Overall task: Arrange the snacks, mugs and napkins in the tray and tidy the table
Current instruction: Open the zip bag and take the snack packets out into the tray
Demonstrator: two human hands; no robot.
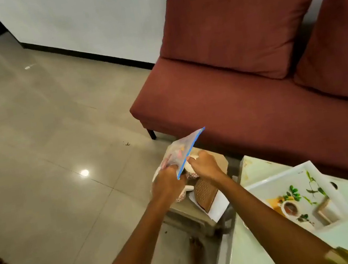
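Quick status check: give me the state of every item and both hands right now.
zip bag: lifted above the small side table, held by both hands, blue seal strip edge-on.
left hand: gripping the bag.
right hand: pinching the bag's seal edge.
mugs: on the small side table, mostly hidden.
napkin holder: lying on white napkins.
tray: on the table, no snacks, mugs or napkins in it yet.

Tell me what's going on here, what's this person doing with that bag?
A person holds a clear zip bag with a blue seal strip in both hands, left hand and right hand, above a small side table. Under the hands sit patterned mugs, a brown woven piece and white napkins. The white tray on the glass table to the right holds none of them yet.
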